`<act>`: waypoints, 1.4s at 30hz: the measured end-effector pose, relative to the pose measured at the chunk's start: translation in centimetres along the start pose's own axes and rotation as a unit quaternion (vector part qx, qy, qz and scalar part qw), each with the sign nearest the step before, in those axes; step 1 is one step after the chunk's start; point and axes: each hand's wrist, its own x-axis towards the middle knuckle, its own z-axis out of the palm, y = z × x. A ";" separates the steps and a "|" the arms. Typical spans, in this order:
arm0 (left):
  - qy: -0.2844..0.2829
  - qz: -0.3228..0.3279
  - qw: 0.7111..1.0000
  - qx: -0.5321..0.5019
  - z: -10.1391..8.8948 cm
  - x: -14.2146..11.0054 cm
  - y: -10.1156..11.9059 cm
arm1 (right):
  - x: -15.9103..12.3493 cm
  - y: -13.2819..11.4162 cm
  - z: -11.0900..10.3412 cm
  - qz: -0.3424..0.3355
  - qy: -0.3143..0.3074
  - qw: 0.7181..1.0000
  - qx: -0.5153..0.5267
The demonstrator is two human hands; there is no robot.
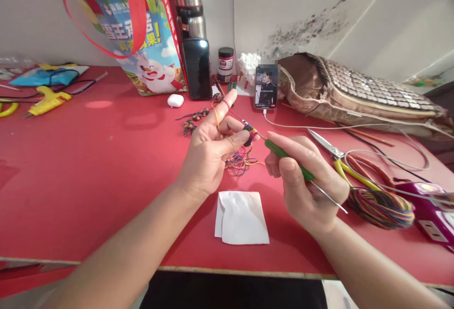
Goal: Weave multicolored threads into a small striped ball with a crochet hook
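Note:
My left hand (213,150) pinches a small multicoloured crochet piece (250,134) between thumb and fingers. Its index finger points up, with a strand of yarn (217,116) looped round it. My right hand (308,176) is closed on the green handle of a crochet hook (283,155). The hook's thin metal tip reaches to the crochet piece, and its other metal end sticks out behind the hand. Below the left fingers lies a loose tangle of multicoloured yarn (239,161). A folded white tissue (243,218) lies on the table between my forearms.
On the right are scissors (340,155), a yarn bundle (381,207), a purple device (431,214) and a sequined bag (383,86). A phone (266,86) on a white cable, a dark phone (197,70), an earbud case (175,101) and a carrier bag (142,39) stand behind. A yellow glue gun (48,101) lies left.

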 end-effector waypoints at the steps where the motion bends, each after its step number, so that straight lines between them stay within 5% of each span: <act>1: -0.002 0.004 1.000 0.001 0.0 0.0 0.0 | 0.0 0.0 0.0 -0.003 0.000 1.000 0.002; 22: 0.012 0.097 0.986 0.135 -1.3 0.5 -0.2 | 0.4 -0.2 -0.2 -0.014 -0.019 1.000 -0.002; 33: 0.012 0.189 0.951 0.244 -1.3 0.2 -0.3 | 0.4 -0.3 -0.2 0.004 -0.021 1.000 0.009; 42: 0.011 0.131 0.972 0.197 -2.0 0.7 -0.1 | 0.8 -0.3 -0.7 -0.035 -0.049 0.997 -0.039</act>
